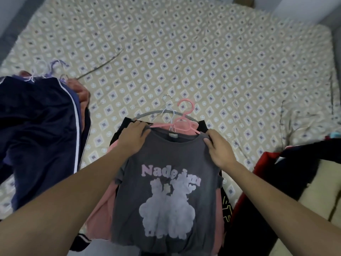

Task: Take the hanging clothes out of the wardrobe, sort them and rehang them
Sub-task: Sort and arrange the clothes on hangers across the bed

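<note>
Grey T-shirt [164,191], hands [132,137] gripping shoulders

Head view: looks steeply down, close over a patterned bed [203,52].
Shared views: only this one.

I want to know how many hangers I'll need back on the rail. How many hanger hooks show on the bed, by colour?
Pink hanger hook: 1
White wire hook beside it: 1
Purple hooks on the left pile: 1 clear, the rest of that tangle too blurred to count
Total plainly visible: 3
</note>
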